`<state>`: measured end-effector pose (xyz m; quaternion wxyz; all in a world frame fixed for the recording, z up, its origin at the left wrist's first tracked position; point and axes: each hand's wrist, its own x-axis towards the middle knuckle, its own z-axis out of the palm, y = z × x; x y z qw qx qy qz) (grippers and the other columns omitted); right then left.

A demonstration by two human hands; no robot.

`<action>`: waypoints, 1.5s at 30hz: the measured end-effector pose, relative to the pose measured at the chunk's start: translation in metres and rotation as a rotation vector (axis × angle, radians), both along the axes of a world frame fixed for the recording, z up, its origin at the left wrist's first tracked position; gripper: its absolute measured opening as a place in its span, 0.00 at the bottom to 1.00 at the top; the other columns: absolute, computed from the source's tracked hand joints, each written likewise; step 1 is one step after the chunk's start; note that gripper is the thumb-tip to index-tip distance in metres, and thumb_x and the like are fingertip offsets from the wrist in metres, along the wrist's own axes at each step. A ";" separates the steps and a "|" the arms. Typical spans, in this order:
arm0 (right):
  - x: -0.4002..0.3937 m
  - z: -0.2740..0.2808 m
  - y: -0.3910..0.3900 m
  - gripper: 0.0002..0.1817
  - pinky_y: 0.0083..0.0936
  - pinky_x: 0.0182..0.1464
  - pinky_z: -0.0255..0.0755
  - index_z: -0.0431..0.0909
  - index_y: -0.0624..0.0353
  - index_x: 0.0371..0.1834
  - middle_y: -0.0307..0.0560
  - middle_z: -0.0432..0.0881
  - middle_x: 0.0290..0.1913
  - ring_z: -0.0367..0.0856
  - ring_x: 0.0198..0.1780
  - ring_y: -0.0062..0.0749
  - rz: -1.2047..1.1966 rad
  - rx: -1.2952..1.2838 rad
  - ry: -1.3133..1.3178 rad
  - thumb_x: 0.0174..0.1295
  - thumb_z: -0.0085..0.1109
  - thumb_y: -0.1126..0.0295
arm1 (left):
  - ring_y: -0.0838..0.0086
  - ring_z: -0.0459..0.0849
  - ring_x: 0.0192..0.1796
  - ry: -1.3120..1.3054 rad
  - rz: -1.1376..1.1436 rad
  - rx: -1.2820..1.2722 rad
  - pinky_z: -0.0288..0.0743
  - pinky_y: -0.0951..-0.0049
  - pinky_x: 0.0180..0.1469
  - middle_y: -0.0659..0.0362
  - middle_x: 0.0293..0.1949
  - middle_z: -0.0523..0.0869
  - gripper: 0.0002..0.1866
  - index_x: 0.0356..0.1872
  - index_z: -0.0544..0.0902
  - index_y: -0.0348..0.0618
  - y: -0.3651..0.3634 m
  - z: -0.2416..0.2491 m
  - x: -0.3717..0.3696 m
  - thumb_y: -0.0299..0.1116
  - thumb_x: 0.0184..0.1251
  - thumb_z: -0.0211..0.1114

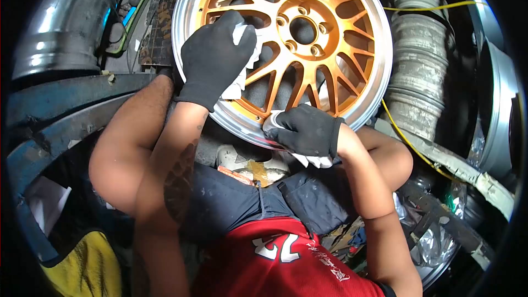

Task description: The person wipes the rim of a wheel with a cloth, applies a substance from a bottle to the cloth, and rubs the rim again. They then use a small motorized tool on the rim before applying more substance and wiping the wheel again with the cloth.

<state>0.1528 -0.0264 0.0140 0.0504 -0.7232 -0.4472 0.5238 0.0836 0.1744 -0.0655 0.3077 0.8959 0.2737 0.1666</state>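
Note:
A car wheel rim (269,33) with gold mesh spokes and a polished silver lip stands in front of me, its face toward me. My left hand (217,55), in a black glove, is closed on a white cloth (237,85) and presses it against the spokes at the rim's left side. At the lower lip my right hand (308,131), gloved too, grips another white cloth (314,160). Part of that cloth shows at the thumb and part hangs below the fingers. The gloves hide some of the spokes and lip.
Several bare rims stand stacked in a column (416,66) at the right. A yellow hose (407,137) runs past them. Large shiny barrel (66,22) at upper left, blue metal frame (55,104) below it. A yellow cloth (88,269) lies lower left, a silver rim (498,110) far right.

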 end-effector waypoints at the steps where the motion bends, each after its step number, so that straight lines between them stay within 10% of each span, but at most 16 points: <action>1: 0.003 0.002 -0.002 0.21 0.48 0.50 0.75 0.85 0.63 0.37 0.64 0.85 0.37 0.84 0.44 0.60 0.010 -0.045 0.019 0.69 0.53 0.54 | 0.53 0.88 0.37 -0.013 -0.007 0.001 0.80 0.52 0.39 0.51 0.33 0.89 0.15 0.41 0.84 0.48 -0.002 0.000 0.001 0.49 0.67 0.63; 45: 0.010 0.010 -0.033 0.19 0.47 0.43 0.78 0.85 0.60 0.29 0.61 0.85 0.29 0.85 0.35 0.57 0.015 -0.194 -0.114 0.67 0.56 0.55 | 0.53 0.88 0.38 -0.070 -0.013 0.030 0.79 0.52 0.41 0.52 0.34 0.88 0.15 0.41 0.84 0.48 0.000 -0.002 -0.002 0.48 0.66 0.63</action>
